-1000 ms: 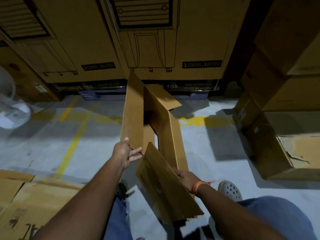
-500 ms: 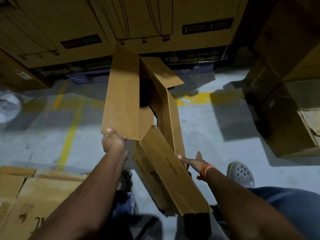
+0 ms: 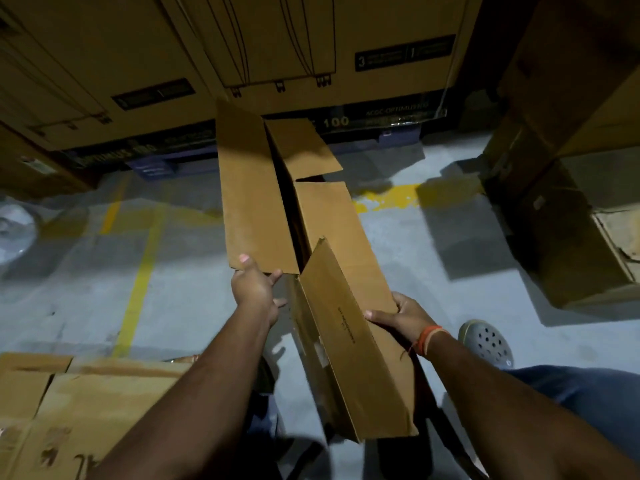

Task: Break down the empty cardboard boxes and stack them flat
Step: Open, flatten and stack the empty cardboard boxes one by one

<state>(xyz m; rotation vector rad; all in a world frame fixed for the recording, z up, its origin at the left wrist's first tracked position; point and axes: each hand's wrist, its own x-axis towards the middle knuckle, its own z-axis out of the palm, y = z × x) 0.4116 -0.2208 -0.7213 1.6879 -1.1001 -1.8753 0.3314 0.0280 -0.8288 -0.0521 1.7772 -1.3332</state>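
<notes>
Both hands held the cardboard box [image 3: 277, 216] above the floor.
Left hand [image 3: 254, 284] gripped the left panel's near edge; right hand [image 3: 401, 315] apparently clasped the near flap.

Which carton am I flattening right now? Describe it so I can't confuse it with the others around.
Start at the wall of big printed cartons ahead, then come down the grey floor to the middle. The long open box is off the ground in both hands, left hand and right hand. Unlike the flat cardboard pile bottom-left, its flaps splay open.

Grey clog [image 3: 486, 342] — yellow floor line [image 3: 138, 289]
</notes>
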